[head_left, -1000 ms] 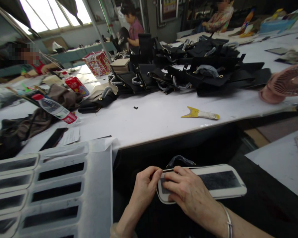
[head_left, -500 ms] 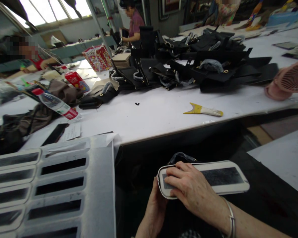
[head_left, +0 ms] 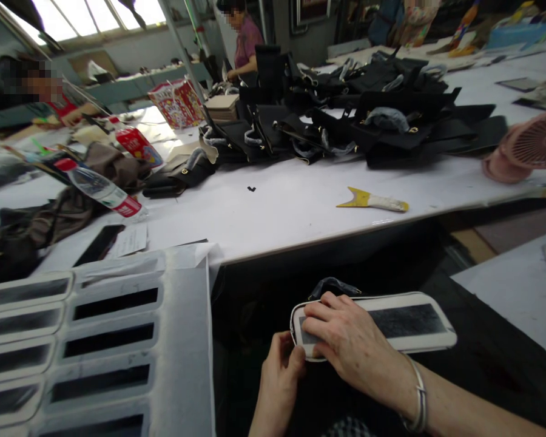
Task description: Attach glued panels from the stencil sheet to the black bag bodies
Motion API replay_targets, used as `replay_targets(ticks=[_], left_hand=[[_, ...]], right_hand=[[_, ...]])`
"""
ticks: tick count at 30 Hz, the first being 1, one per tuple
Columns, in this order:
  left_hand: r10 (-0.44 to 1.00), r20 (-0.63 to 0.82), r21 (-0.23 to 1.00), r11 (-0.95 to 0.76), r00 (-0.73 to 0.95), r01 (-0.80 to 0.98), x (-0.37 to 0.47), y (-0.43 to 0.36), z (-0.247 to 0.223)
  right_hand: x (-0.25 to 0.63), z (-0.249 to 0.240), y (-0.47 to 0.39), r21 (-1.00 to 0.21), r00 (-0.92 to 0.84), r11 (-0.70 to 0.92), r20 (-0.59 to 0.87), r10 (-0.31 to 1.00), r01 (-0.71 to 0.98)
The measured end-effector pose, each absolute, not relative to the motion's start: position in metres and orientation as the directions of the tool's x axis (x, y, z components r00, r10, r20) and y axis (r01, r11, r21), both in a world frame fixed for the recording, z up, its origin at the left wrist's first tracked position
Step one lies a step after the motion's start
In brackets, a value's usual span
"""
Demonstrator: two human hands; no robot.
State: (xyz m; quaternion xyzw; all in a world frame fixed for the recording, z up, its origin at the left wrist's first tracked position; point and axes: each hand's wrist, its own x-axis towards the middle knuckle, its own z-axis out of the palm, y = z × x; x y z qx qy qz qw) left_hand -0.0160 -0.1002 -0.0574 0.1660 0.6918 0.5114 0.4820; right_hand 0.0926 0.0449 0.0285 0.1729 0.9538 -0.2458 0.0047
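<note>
Left hand [head_left: 279, 373]: fingers nearly closed, seemingly pinching the rim of the panel [head_left: 407, 320], partly hidden.
Right hand [head_left: 346, 331]: fingers loosely spread across its face.
Panel: this side of the counter [head_left: 277, 212]; likely light, bendable, best held edgewise.

A bare strip of white table [head_left: 277, 212] lay passable between its near edge and the black bags [head_left: 368, 121] blocking the far side, a yellow tool [head_left: 373, 200] in its right part. A bottle [head_left: 100, 188] hemmed it at left, a fan [head_left: 523, 145] at right. Nearer, a wrapped handle [head_left: 334, 283] obstructed the dark gap before the panel [head_left: 418, 318].
</note>
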Motion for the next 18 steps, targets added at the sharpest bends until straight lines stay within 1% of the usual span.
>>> replay_targets(ticks=[2,3,4,5,8,11,14,18], left_hand=[[0.745,-0.446,0.852,0.524,-0.496,0.021,-0.023,-0.1,-0.042],[0.762,-0.445,0.831,0.548,-0.471,0.101,-0.025,-0.099,-0.036],[0.77,-0.468,0.817,0.564,-0.434,0.119,-0.026,-0.097,-0.031],[0.772,-0.502,0.815,0.573,-0.388,0.085,-0.026,-0.095,-0.028],[0.749,-0.607,0.793,0.592,-0.265,-0.144,-0.023,-0.09,-0.025],[0.722,-0.651,0.755,0.585,-0.234,-0.295,-0.02,-0.089,-0.026],[0.708,-0.669,0.731,0.574,-0.225,-0.368,-0.019,-0.09,-0.025],[0.7,-0.69,0.704,0.59,-0.185,-0.395,-0.017,-0.092,-0.021]], right_hand=[[0.093,0.028,0.044,-0.46,-0.942,0.826,-0.088,0.324,0.327],[0.093,0.027,0.044,-0.457,-0.943,0.828,-0.086,0.323,0.325],[0.093,0.027,0.044,-0.457,-0.943,0.829,-0.083,0.323,0.324],[0.094,0.026,0.044,-0.456,-0.942,0.828,-0.08,0.327,0.326],[0.094,0.025,0.045,-0.464,-0.94,0.823,-0.072,0.333,0.327],[0.094,0.026,0.045,-0.469,-0.941,0.822,-0.063,0.332,0.322],[0.094,0.027,0.046,-0.476,-0.941,0.819,-0.062,0.332,0.321],[0.094,0.027,0.047,-0.484,-0.942,0.816,-0.065,0.328,0.317]])
